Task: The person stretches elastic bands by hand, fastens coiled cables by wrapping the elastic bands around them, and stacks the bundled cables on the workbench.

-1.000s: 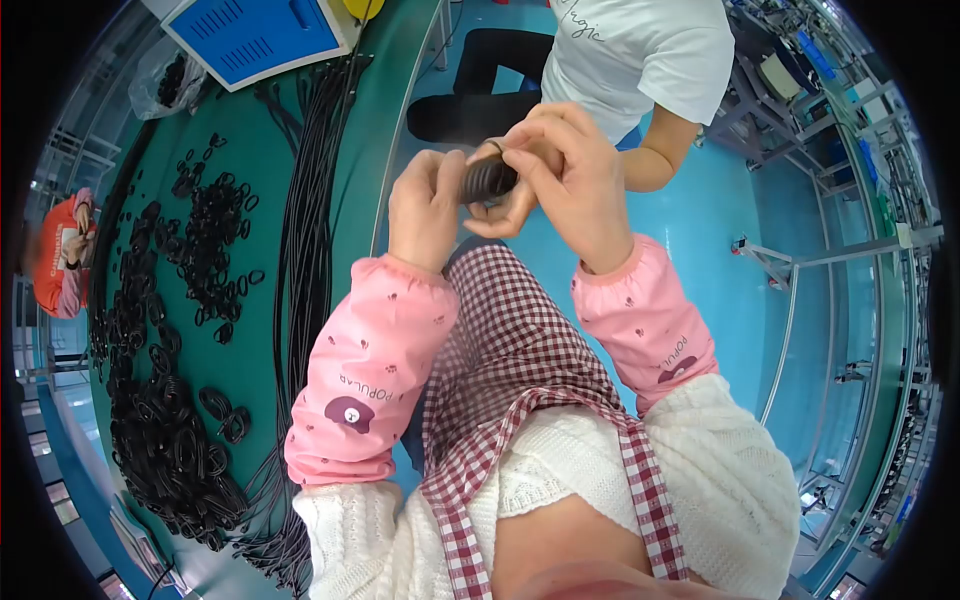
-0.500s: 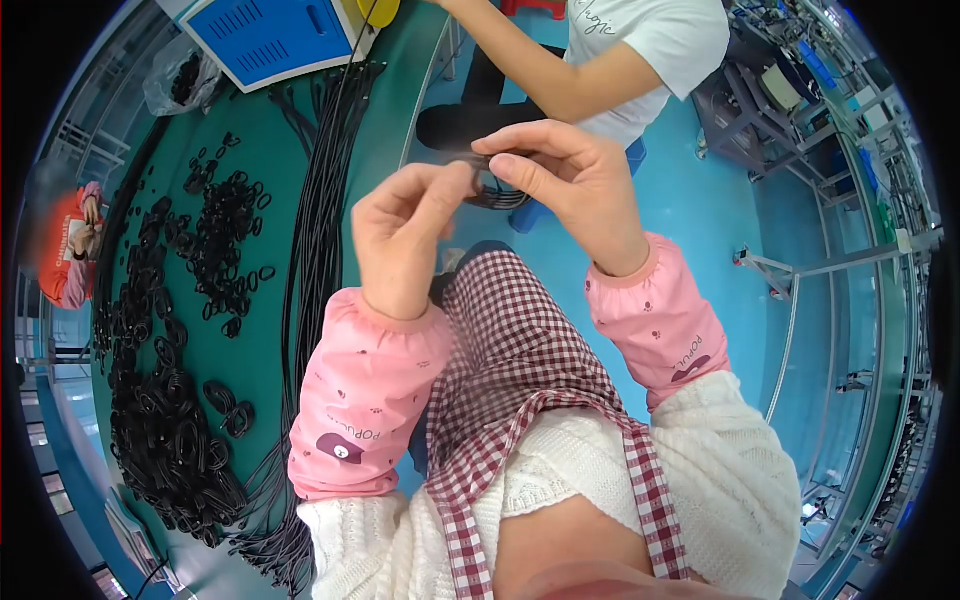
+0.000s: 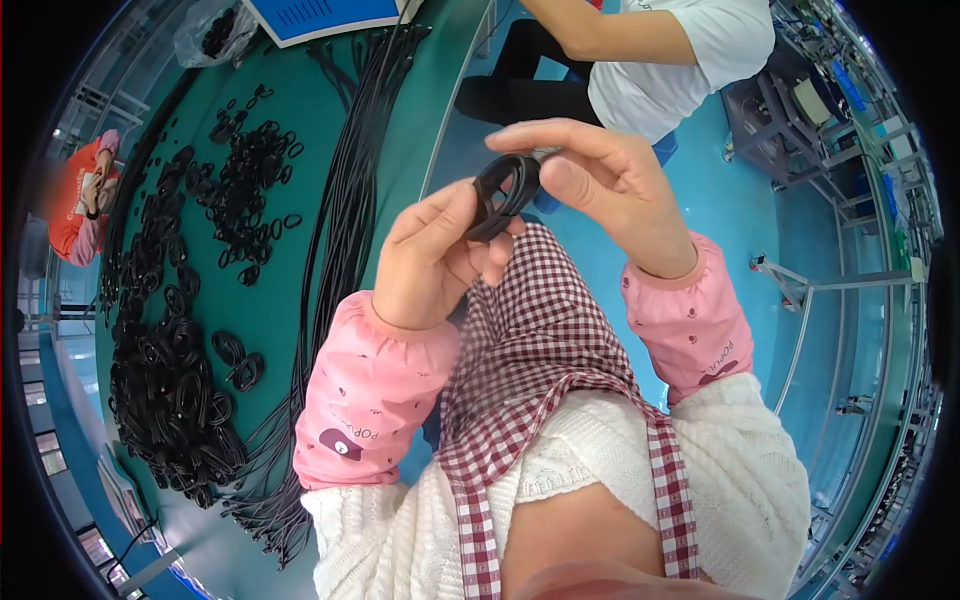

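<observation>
A small coil of black cable (image 3: 522,190) is held up in front of me, above my checked apron (image 3: 545,320). My left hand (image 3: 425,250) grips its lower left side, with the thumb and fingers closed around the turns. On the other side, my right hand (image 3: 610,190) holds the upper right edge between thumb and fingers. To the left, on the green table (image 3: 275,315), lies a large heap of coiled black cables (image 3: 175,410). Two loose coils (image 3: 235,360) lie beside that heap. A long bundle of straight black cables (image 3: 345,190) runs along the table near my left arm.
Many small black rings (image 3: 245,195) are scattered farther up the table. A blue and white box (image 3: 330,12) stands at the far end. A person in a white T-shirt (image 3: 690,50) sits ahead. Another person in orange (image 3: 80,205) is across the table.
My hands have moved slightly right, and the cable coil has turned so its open loop shows. The left fingers have shifted around its lower side. The view has tilted down slightly.
</observation>
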`<state>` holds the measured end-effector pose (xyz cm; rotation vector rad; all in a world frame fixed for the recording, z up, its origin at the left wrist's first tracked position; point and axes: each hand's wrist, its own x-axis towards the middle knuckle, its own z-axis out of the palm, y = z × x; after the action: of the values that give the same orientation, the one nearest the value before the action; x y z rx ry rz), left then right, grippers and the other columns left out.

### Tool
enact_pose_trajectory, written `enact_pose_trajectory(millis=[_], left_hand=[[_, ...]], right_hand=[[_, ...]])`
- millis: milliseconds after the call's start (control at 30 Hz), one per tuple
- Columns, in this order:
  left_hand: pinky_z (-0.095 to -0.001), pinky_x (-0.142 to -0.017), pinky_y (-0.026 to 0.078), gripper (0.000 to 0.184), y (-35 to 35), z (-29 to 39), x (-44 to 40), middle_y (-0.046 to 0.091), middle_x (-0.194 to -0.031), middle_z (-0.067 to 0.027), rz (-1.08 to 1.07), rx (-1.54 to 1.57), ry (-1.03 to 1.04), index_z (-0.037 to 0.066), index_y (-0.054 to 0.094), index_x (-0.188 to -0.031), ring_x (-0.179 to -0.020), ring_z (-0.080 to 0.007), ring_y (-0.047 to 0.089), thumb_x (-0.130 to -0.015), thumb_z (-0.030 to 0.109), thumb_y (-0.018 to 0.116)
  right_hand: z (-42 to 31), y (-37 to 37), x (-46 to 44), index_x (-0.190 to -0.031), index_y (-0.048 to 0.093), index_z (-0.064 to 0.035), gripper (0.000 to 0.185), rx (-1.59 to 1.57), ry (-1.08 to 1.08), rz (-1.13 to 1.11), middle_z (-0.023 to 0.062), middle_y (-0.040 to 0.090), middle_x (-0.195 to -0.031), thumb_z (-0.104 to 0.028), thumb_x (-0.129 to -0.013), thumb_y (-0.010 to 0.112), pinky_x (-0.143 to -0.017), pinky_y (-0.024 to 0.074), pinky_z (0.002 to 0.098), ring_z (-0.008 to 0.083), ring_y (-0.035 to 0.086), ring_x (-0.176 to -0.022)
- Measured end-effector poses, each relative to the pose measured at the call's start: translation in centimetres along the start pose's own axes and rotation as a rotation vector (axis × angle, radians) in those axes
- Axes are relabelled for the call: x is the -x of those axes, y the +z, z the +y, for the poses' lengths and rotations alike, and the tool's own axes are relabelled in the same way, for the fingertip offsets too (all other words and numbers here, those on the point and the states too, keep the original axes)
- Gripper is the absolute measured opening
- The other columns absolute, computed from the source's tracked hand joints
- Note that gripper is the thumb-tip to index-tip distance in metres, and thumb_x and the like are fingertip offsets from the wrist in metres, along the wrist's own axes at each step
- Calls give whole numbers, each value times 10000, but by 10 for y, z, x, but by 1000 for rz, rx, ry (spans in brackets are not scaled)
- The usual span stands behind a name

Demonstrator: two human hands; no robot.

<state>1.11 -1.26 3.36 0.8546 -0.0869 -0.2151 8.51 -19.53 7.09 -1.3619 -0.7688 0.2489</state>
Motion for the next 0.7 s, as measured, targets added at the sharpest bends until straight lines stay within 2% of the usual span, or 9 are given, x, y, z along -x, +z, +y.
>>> enact_pose_trajectory(millis=[67,167,200,300,400,500,533,633,700], left_hand=[[-213,-519,474,403,-6,-1,2,613,-834,-124,-111,135,-92,-63,559,-1039,-553,-119,551,-1037,292,370],[-213,-508,476,383,2,-5,6,623,-850,-140,-74,124,-120,-55,556,-1023,-522,-121,545,-1037,279,369],[-218,-521,491,402,1,-7,6,633,-904,-150,-96,134,-96,-65,548,-1097,-621,-129,599,-1038,281,354],[-229,-604,507,414,14,-9,9,633,-979,-126,163,-152,4,-67,534,-1196,-777,-140,630,-1033,283,386],[-246,-698,501,314,0,-13,9,625,-1027,-93,190,-477,286,-19,579,-1221,-887,-145,616,-993,186,510],[-254,-754,485,218,-1,2,12,623,-1022,-69,97,-994,606,32,659,-1127,-874,-142,606,-915,56,614],[-253,-747,494,220,4,2,12,619,-1007,-73,137,-956,603,49,697,-1041,-866,-146,608,-840,-33,662],[-257,-736,499,222,-1,7,12,612,-985,-72,93,-1094,635,47,700,-1017,-861,-153,611,-812,-36,684],[-268,-759,476,213,0,9,12,605,-994,-74,85,-1116,597,32,693,-994,-887,-159,585,-793,-36,703]], right_hand=[[2,6,3,-1139,655,10,307,33,-14,-28,65,666,-961,-154,-883,695,-688,509,230,95,620,-802],[4,8,6,-1146,660,-1,291,80,17,-33,57,667,-918,-119,-881,684,-663,500,224,93,605,-720],[5,7,6,-1143,661,-1,284,70,40,-41,55,667,-911,-114,-883,681,-658,498,222,92,602,-706],[8,5,6,-1150,659,-3,278,-2,65,-76,49,666,-921,-108,-892,671,-671,494,223,87,599,-726],[12,2,8,-1174,646,-14,290,-85,81,-102,37,662,-954,-127,-906,658,-709,488,229,83,594,-785],[15,-1,11,-1195,630,-32,301,-138,126,-129,24,658,-987,-156,-921,644,-750,484,234,82,589,-840],[15,-2,12,-1201,625,-38,304,-151,145,-138,20,657,-998,-165,-925,639,-763,483,236,82,588,-858],[21,-6,12,-1228,571,18,372,-177,208,-197,76,643,-1077,-216,-943,618,-892,470,270,126,596,-1007],[21,-5,12,-1224,574,15,366,-201,259,-184,67,640,-1056,-219,-945,614,-883,468,266,115,592,-994]])
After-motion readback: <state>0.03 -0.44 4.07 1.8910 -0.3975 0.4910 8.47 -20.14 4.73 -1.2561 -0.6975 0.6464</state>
